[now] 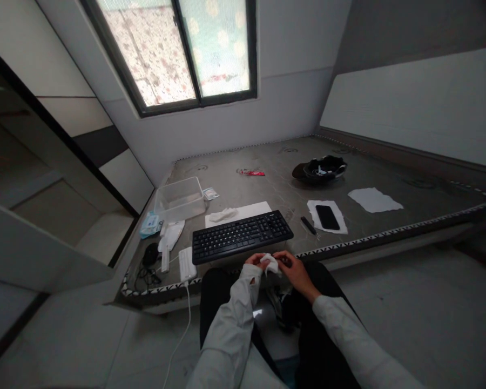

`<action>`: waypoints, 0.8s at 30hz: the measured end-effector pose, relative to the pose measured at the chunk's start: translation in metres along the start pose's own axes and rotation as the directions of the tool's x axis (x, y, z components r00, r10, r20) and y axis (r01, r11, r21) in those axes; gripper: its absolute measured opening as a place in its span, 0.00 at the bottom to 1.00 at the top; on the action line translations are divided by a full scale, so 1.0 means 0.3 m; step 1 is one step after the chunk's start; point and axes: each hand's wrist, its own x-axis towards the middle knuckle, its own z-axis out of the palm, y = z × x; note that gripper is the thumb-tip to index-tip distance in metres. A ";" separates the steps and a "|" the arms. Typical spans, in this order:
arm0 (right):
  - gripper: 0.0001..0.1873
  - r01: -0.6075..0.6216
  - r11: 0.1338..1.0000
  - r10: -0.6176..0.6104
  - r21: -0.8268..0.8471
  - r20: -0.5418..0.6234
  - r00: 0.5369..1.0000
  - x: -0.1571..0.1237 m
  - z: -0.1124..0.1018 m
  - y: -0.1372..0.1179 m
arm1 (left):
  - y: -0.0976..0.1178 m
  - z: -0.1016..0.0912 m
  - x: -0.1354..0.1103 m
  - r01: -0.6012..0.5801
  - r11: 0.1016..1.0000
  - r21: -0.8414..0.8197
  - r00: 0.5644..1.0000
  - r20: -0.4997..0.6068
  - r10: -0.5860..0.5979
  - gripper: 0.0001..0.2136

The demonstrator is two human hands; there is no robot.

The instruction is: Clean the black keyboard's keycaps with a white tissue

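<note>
Over my lap, my left hand (256,260) and my right hand (290,266) come close together around a crumpled white tissue (271,263). The fingers of my left hand are closed on its left side. On the other side, the fingers of my right hand pinch its edge; a small dark item may be at these fingertips, but it is too small to tell. A black keyboard (243,235) lies just past my hands on the grey mattress. Behind the keyboard, another crumpled tissue (223,215) rests on a white sheet (259,208).
Left stand a clear plastic box (181,199), blue packets (149,225), a white power strip (187,265) and a black mouse (150,254). To the right lie a phone (327,217) on paper, a dark pen-like stick (308,225), a cap (321,169) and white paper (375,200).
</note>
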 end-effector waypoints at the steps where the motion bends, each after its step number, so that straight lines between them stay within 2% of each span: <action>1: 0.14 0.010 1.000 -0.011 -0.027 -0.029 1.000 0.003 -0.003 0.008 | 0.000 -0.002 0.004 -0.006 1.000 -0.008 1.000 -0.018 0.006 0.25; 6: 0.19 -0.050 0.994 0.032 -0.097 -0.178 0.984 0.020 -0.023 0.045 | -0.001 -0.015 0.016 -0.027 0.999 -0.035 0.995 -0.094 0.024 0.23; 8: 0.22 -0.061 0.991 0.036 -0.116 -0.202 0.979 0.026 -0.031 0.055 | 0.001 -0.020 0.015 -0.025 0.999 -0.037 0.995 -0.100 0.022 0.22; 13: 0.23 -0.045 0.981 0.014 -0.187 -0.163 0.986 0.052 -0.057 0.065 | 0.001 -0.025 0.005 -0.014 0.999 -0.048 0.995 -0.100 0.009 0.18; 17: 0.24 -0.049 0.973 0.014 -0.225 -0.158 0.987 0.107 -0.090 0.044 | -0.008 -0.033 0.011 -0.021 0.999 -0.040 0.991 -0.132 0.015 0.16; 21: 0.22 -0.021 0.959 -0.009 -0.282 -0.107 0.994 0.216 -0.126 -0.005 | -0.028 -0.051 0.023 -0.033 0.999 -0.017 0.989 -0.147 0.030 0.16; 24: 0.21 0.010 0.923 -0.040 -0.384 -0.071 0.997 0.323 -0.149 -0.045 | -0.045 -0.067 0.029 -0.041 0.999 -0.005 0.990 -0.136 0.040 0.16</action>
